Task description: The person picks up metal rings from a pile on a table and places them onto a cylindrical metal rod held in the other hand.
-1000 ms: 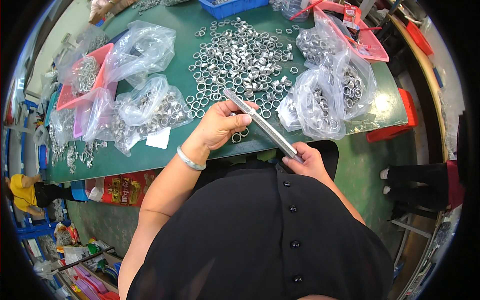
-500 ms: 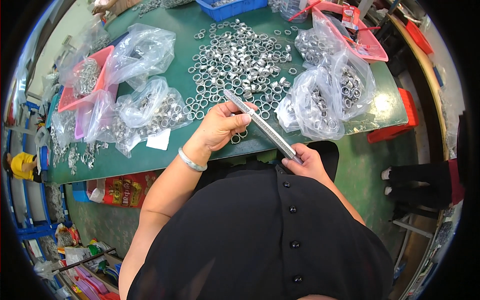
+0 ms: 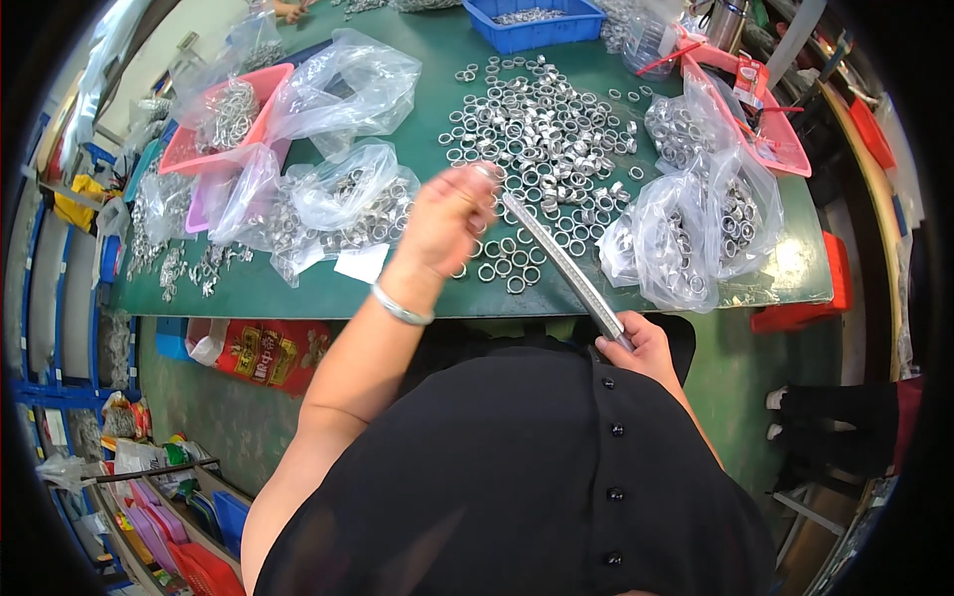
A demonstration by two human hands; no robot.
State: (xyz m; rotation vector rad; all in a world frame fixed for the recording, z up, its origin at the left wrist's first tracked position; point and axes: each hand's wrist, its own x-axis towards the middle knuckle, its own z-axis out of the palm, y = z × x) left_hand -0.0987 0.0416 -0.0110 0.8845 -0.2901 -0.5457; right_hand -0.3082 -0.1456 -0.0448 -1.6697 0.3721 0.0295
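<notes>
My right hand [image 3: 641,343] is closed around the thick lower end of a ring mandrel [image 3: 558,256], a long tapered grey metal stick with fine marks along it. The stick slants up and left over the table edge, and no ring shows on it. My left hand [image 3: 447,221], with a pale bangle [image 3: 400,306] at the wrist, is raised just left of the stick's thin tip. Its fingers are pinched and somewhat blurred, with a small shiny metal ring [image 3: 485,171] at the fingertips. Beyond lies a wide pile of loose silver rings [image 3: 556,129] on the green table.
Clear bags of rings lie left [image 3: 343,204] and right [image 3: 676,238] of the pile. Pink baskets [image 3: 184,149] stand at both sides, a blue tray [image 3: 537,35] at the back. A white paper [image 3: 362,263] lies near the front edge. Another person's hand [image 3: 290,12] shows far left.
My left hand has come off the stick, moving up and away with a ring at its fingertips. The right hand still grips the stick. The whole view has shifted, so the table appears farther right.
</notes>
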